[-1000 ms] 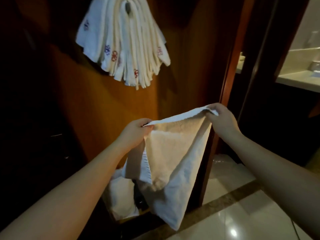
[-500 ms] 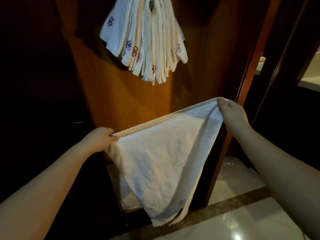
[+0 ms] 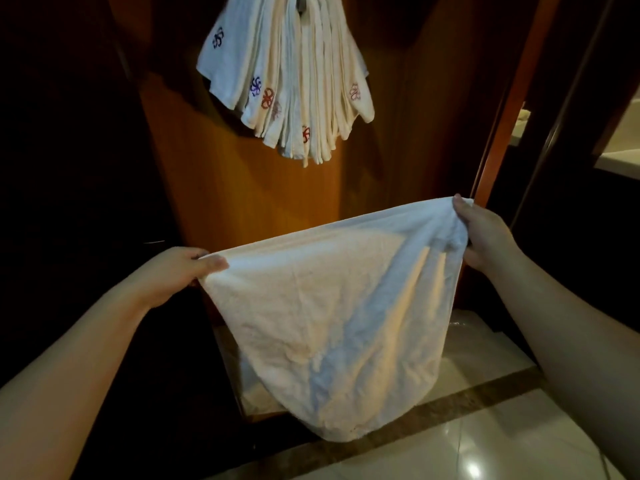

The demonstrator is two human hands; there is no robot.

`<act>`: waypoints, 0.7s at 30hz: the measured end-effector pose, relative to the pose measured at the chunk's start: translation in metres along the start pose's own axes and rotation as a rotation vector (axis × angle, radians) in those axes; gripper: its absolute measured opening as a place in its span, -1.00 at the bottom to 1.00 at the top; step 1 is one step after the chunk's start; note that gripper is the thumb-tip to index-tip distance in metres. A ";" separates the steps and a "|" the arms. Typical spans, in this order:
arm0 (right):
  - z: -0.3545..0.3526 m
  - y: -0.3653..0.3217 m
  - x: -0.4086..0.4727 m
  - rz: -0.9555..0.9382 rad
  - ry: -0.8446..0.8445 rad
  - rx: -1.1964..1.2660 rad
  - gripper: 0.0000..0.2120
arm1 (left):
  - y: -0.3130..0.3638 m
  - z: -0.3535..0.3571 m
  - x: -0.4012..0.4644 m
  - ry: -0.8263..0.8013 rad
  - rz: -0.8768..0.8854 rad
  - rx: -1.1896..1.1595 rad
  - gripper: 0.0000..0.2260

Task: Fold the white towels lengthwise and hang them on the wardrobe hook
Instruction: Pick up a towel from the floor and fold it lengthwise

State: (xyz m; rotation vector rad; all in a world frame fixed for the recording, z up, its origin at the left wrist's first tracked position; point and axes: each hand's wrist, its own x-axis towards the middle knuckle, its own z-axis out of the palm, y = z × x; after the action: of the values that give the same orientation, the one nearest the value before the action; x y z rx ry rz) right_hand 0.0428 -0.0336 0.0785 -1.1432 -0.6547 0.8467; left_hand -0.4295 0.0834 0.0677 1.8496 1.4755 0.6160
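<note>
A white towel (image 3: 332, 327) hangs spread across the middle of the frame, stretched between two hands in front of a wooden wardrobe panel (image 3: 214, 188). The left hand (image 3: 173, 271), at centre left, pinches one top corner with thumb over curled fingers. The right hand (image 3: 485, 233), at centre right and higher, has its fingers curled round the bunched opposite corner. The top edge runs taut and slanting up toward the right, and the cloth sags to a rounded bottom near the lower centre, above a glossy tiled floor (image 3: 485, 445).

Compared with half a second ago, the hands are about as far apart, but the towel reads wider and fuller, its lower part rounded rather than drawn to a narrow point. A second ago the hands were closer together and the towel hung doubled in a narrow shape.

In the upper centre, a bundle of folded white towels (image 3: 294, 81) with small embroidered marks hangs from the hook (image 3: 302, 3); it sits lower in the frame than before.
</note>
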 end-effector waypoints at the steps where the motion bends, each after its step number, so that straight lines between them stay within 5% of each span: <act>1: -0.001 0.000 0.000 0.012 0.013 0.013 -0.59 | 0.000 -0.003 0.000 -0.033 0.001 -0.084 -0.89; 7: 0.002 -0.001 -0.006 0.093 0.071 0.123 -0.56 | 0.004 -0.003 -0.007 -0.114 0.073 -0.719 -0.67; 11: 0.015 0.013 -0.013 0.271 0.058 0.223 -0.70 | 0.009 0.029 -0.006 0.008 -0.017 -1.062 -0.80; 16: 0.026 0.065 -0.039 0.547 0.178 0.253 -0.75 | -0.001 0.073 -0.014 0.170 -0.323 -1.098 -0.85; 21: 0.058 0.107 -0.093 0.528 0.200 0.275 -0.72 | 0.007 0.120 -0.053 0.305 -0.389 -1.065 -0.69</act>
State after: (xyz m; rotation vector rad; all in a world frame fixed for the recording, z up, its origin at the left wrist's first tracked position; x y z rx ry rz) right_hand -0.0796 -0.0641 -0.0087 -1.1432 -0.0576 1.2062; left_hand -0.3508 0.0049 -0.0028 0.6537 1.2331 1.2083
